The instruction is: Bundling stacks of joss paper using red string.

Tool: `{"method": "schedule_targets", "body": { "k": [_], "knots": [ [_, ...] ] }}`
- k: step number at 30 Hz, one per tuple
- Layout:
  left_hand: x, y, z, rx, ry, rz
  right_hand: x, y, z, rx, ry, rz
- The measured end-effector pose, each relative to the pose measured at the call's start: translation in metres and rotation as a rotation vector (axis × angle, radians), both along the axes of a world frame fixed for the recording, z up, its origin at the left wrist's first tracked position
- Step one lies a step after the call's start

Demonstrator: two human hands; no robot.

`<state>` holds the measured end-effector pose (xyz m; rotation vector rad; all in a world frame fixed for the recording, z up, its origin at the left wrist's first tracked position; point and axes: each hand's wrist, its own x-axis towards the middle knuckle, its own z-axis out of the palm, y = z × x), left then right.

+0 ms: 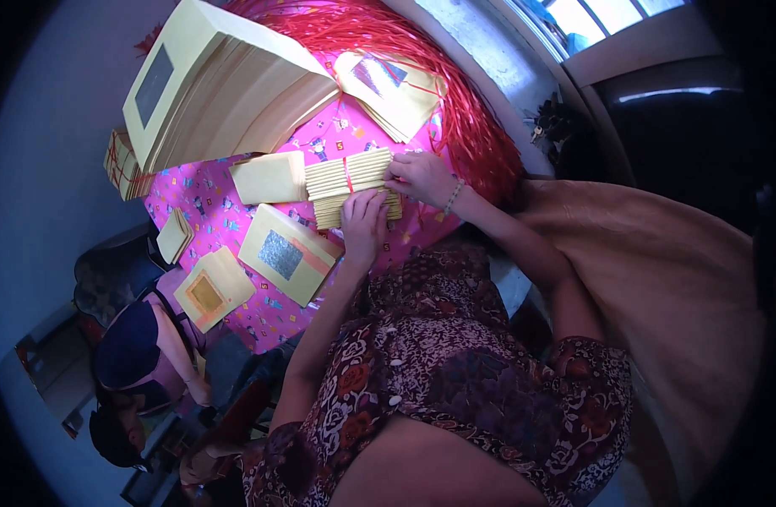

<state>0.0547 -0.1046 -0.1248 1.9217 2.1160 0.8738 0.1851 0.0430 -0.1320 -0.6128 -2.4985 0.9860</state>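
Note:
A bundle of folded yellow papers (pixel 367 171), stacked in narrow ridges, lies on the pink patterned tablecloth. A red plastic ribbon (pixel 348 173) crosses its middle. With bent fingers, my left hand (pixel 365 221) holds the bundle's near side, just below the ribbon. My right hand (pixel 423 179) is closed at the bundle's right end, its fingertips against the paper; whether a strand is also pinched there is hidden. Beside the bundle's left end rests a small stack of plain yellow paper (pixel 269 178). Nearer lies a stack with a silver square (pixel 280 255).
A tall stack of yellow paper (pixel 236 93) stands far left. A ribbon-tied paper bundle (pixel 392 93) lies far right, beside a heap of red strands (pixel 481 135). Papers with a gold square (pixel 209 294) lie near left. Another person (pixel 151 346) is at the left.

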Motion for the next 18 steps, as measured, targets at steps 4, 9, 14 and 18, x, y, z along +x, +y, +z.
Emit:
{"method": "schedule_targets", "body": {
  "k": [4, 9, 14, 18],
  "knots": [
    [-0.033, -0.008, 0.005, 0.063, 0.024, 0.096, -0.003, 0.003, -0.004, 0.140, -0.009, -0.041],
    [-0.093, -0.018, 0.000, -0.033, -0.097, 0.159, -0.004, -0.001, 0.002, 0.131, -0.032, -0.040],
    [-0.107, -0.005, 0.003, -0.026, -0.153, 0.106, -0.002, -0.003, 0.011, 0.105, -0.049, -0.064],
    [-0.104, 0.000, 0.004, -0.070, -0.100, 0.056, 0.005, -0.010, 0.007, 0.070, -0.085, -0.102]
  ]
}}
